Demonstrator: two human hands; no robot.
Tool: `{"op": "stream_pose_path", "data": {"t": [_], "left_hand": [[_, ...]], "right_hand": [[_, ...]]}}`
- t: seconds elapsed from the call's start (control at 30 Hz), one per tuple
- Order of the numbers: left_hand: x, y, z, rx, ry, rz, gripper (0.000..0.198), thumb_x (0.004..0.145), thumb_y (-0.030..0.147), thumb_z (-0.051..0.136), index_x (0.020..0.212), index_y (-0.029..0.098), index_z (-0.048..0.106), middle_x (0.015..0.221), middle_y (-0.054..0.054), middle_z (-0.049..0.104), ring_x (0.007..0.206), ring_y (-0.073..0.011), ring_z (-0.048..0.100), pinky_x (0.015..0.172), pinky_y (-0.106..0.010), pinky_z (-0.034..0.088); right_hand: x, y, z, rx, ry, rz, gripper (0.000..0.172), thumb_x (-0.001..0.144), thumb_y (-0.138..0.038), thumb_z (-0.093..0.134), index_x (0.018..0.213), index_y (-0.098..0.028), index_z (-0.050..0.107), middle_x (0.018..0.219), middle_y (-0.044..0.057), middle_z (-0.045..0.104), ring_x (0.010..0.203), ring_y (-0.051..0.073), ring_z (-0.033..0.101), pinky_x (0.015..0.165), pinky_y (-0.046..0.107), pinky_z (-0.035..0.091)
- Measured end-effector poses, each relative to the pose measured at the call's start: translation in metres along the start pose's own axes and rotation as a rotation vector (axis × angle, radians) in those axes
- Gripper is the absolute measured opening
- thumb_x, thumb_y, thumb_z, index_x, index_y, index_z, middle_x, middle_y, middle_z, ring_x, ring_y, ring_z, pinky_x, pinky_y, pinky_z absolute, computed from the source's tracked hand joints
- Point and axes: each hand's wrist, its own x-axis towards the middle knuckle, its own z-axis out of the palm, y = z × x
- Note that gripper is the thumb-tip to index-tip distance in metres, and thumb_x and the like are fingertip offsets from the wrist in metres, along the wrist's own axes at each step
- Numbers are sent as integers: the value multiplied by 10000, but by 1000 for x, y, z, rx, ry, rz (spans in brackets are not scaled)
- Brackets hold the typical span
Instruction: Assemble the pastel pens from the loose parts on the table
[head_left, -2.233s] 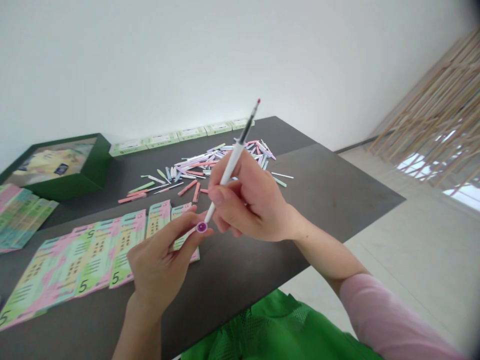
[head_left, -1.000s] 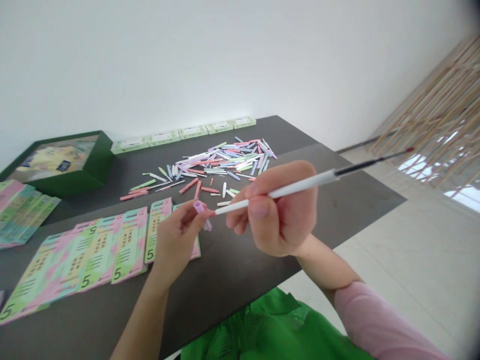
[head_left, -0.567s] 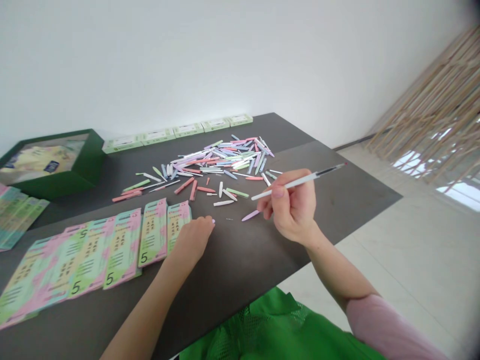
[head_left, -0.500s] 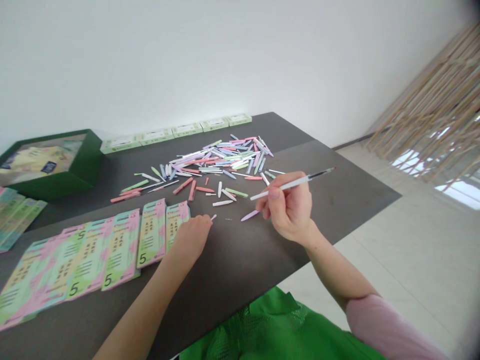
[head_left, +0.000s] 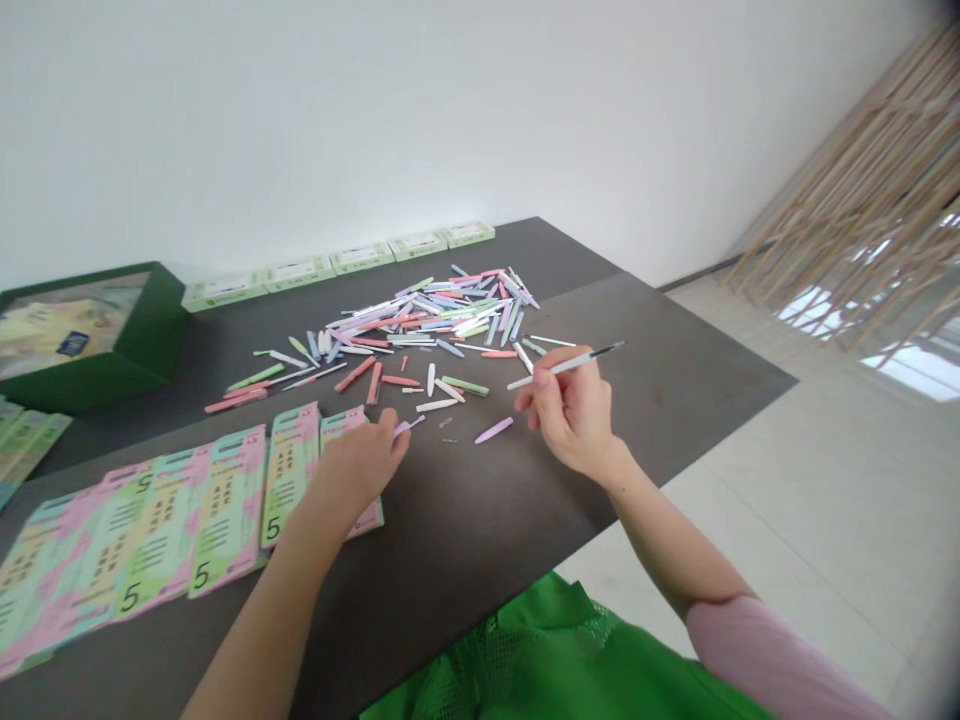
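My right hand [head_left: 570,412] is closed in a pinch on a pen refill [head_left: 528,380], a thin white tube with a dark, pointed end to the upper right. Just below and left of that hand, a purple pen barrel [head_left: 493,431] lies on the table. My left hand [head_left: 360,458] is closed over the green and pink boxes, and a small purple pen part [head_left: 407,427] with a thin tip sticks out from its fingers. Between the hands lie a tiny clear piece [head_left: 445,422] and several white pen parts [head_left: 437,405].
Behind my hands spreads a pile of pastel pen parts [head_left: 450,310]. Printed boxes [head_left: 229,510] line the front left of the dark table [head_left: 465,570]. A green bin [head_left: 154,335] holds packets at the back left. Pale green boxes [head_left: 360,258] stand in a row along the wall.
My left hand has drawn back to the left, and more of the purple part shows. The refill in my right hand has shifted left. A tiny clear piece now shows on the table.
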Motion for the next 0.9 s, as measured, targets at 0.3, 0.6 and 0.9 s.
{"op": "stream_pose_path", "data": {"t": [0.3,0.6,0.9], "left_hand": [[-37,-19,7,-474,350,-58,384,871,564,414,754,223,544,506,33,469,504,-177,510,521,-274,355],[-56,-12,22,-931,532,-56,314,801,512,592,792,201,639,477,79,411,446,-99,379,468,-225,312],[-59,13,19,-1174,526,55,281,771,453,677,849,184,669,471,92,348,414,-77,329,411,-207,269]], "right_hand": [[1,54,8,-75,-282,285,204,967,-339,347,890,-197,472,572,-48,557,426,84,468,530,210,372],[8,53,2,-119,-541,234,248,944,-336,390,738,-200,406,548,-72,371,508,88,367,553,218,286],[1,-18,26,-184,-914,-12,219,979,-356,415,913,-181,527,601,-9,541,513,125,450,532,253,193]]}}
